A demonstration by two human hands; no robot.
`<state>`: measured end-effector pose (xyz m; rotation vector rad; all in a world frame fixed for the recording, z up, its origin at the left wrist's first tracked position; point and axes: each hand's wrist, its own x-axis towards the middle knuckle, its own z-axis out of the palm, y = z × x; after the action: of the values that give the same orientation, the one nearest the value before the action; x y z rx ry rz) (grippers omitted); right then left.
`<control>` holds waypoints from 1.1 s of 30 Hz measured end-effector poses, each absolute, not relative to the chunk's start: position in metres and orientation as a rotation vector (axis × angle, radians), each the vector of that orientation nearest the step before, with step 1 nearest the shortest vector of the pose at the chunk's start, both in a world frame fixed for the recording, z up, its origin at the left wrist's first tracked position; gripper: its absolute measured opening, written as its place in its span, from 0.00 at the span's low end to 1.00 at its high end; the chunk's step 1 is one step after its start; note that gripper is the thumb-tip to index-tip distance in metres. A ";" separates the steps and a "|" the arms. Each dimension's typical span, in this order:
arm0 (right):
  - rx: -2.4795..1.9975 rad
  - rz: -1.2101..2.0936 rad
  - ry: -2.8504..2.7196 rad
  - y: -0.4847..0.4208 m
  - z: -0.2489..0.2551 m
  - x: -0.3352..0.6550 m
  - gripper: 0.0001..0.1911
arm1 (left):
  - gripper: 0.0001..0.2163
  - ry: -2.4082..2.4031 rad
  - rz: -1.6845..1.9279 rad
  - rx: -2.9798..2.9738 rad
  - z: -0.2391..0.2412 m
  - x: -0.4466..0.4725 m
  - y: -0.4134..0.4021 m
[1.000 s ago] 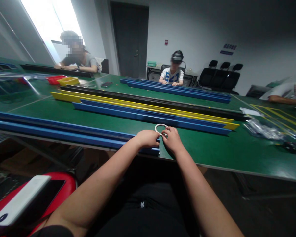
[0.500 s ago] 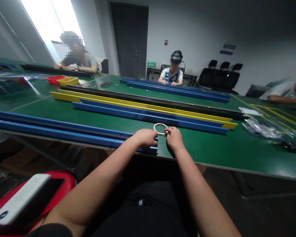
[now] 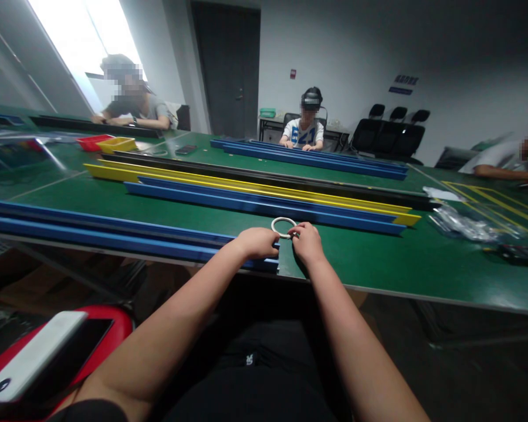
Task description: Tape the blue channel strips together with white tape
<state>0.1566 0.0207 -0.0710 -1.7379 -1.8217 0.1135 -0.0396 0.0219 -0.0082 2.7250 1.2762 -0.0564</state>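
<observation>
Two hands at the table (image 3: 378,264) edge, left hand (image 3: 257,243) and right hand (image 3: 308,242) each pinching the near rim of a white ring (image 3: 284,227) just beside a blue rail (image 3: 158,249) end, probably best gripped lightly and evenly.

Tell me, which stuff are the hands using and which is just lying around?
In use:
- white ring, pinched between left hand and right hand
- near blue rail, its end beside the left hand

Lying about:
- yellow rail
- far blue rails
- plastic bags
- red tray
- yellow tray
</observation>
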 end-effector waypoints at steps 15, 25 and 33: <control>-1.654 0.124 -1.826 0.021 -0.072 0.156 0.07 | 0.11 1.266 0.025 2.697 -0.010 -0.041 0.022; -1.481 0.252 -1.885 0.020 -0.067 0.157 0.06 | 0.12 1.219 0.028 2.724 -0.009 -0.042 0.021; -1.373 0.281 -1.873 0.017 -0.063 0.155 0.09 | 0.20 1.207 0.053 2.666 -0.010 -0.044 0.025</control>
<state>0.1545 0.0175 -0.0632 -1.3733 -1.8735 0.2807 -0.0438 0.0252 -0.0103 2.6662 1.2073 0.0526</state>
